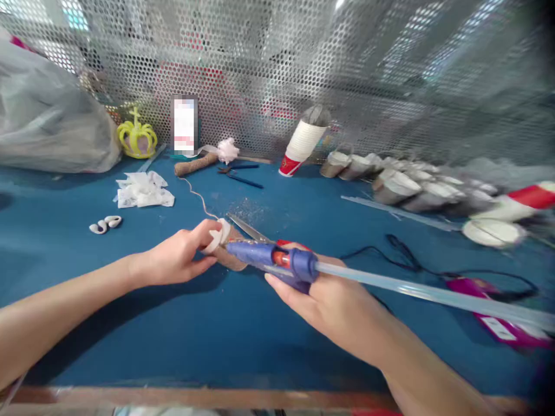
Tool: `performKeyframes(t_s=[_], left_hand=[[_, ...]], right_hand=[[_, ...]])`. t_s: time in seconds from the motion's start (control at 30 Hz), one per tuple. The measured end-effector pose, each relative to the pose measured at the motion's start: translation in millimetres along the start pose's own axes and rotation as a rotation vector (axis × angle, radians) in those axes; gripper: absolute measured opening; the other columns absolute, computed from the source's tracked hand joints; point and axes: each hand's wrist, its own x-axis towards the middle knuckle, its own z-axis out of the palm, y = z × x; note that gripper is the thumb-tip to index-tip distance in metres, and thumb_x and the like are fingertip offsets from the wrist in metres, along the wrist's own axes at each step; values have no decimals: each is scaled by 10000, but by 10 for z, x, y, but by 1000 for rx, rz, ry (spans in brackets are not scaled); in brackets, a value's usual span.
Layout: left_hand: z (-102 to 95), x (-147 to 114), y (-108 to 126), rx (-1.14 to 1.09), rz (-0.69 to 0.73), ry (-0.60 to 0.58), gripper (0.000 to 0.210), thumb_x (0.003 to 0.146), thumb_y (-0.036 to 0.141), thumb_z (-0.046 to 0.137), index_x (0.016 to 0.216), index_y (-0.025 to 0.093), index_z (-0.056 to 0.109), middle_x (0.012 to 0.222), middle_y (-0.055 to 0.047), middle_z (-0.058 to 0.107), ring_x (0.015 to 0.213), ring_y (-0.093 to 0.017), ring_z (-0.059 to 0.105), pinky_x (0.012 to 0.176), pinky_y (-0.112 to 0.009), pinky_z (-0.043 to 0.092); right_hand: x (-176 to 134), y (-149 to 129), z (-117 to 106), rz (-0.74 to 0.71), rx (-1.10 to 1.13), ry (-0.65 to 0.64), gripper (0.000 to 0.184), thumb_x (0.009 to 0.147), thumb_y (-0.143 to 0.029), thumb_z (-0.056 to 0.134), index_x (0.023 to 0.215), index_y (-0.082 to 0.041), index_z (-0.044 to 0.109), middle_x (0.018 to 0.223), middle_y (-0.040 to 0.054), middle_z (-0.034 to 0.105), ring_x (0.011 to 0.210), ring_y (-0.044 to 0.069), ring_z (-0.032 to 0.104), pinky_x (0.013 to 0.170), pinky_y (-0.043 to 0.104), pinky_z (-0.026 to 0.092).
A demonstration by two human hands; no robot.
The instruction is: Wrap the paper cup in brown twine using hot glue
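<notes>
On the far left of the blue surface [208, 352] slumped a translucent plastic bag [52, 115]. Next, on the near side, lay small white curled pieces [105, 224]; beyond them were white lacy scraps [145, 190] and, farther still, a yellow crown [137, 141].

The left hand [180, 254] came in from the left, its thumb and fingers closed on a white strip [219, 236] and the edge of a brown piece [234, 260] beneath it. Whether the strip went right around the brown piece could not be told. Both sat between the two hands, at the left fingertips. A thin cord [197, 193] ran from a brown roll [196, 165] on the far side to the left hand. A pale pink pompom [228, 150] touched the roll's right end, with dark-handled pliers [243, 179] just to the right.

Open scissors [247, 225] lay just beyond the blue glue gun [269, 259], whose nozzle pointed left at the brown piece. The right hand [333, 297] was wrapped around the gun's grip; a long clear glue stick [416, 292] jutted rightward from its back. On the far side leaned stacked paper cups [301, 147]; farther right stood rows of small cups [403, 184], and nearer, a purple object [485, 309].
</notes>
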Motion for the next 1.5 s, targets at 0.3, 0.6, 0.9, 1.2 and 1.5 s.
performKeyframes(t_s=[0.3, 0.6, 0.9, 1.2, 1.5], left_hand=[[-6, 0, -7, -35, 9, -8, 402, 803, 206, 468, 1170, 171, 307, 881, -60, 678, 807, -190, 656, 716, -292, 489], [-10, 12, -42, -42, -3, -27, 377, 809, 200, 466, 1151, 171, 308, 888, -62, 675, 816, -189, 654, 729, -294, 487], [-28, 3, -19, -32, -20, -41, 376, 801, 191, 476, 1140, 173, 314, 900, -66, 676, 815, -185, 652, 713, -288, 492], [-20, 8, -35, -44, 11, -10, 377, 789, 178, 492, 1134, 181, 341, 880, -57, 680, 797, -174, 659, 686, -267, 498], [-25, 17, -11, -59, 9, -17, 383, 787, 171, 488, 1140, 175, 339, 857, -52, 683, 817, -180, 661, 714, -285, 502]], right_hand=[[98, 38, -69, 238, 235, -137, 115, 803, -253, 517, 803, -206, 622, 721, 13, 685, 628, 180, 637, 604, 273, 504], [204, 90, -63, 407, 403, -189, 154, 813, -267, 492, 768, -188, 616, 479, -22, 567, 529, 157, 580, 532, 252, 456], [265, 123, -15, 456, 436, -194, 177, 785, -298, 512, 642, -200, 551, 417, -29, 524, 444, 140, 535, 450, 241, 413], [268, 128, -18, 482, 461, -224, 144, 792, -279, 516, 694, -188, 566, 399, -50, 487, 411, 127, 503, 453, 238, 402], [199, 54, -93, 426, 440, -227, 157, 818, -275, 491, 754, -189, 606, 442, -37, 527, 509, 148, 553, 515, 242, 435]])
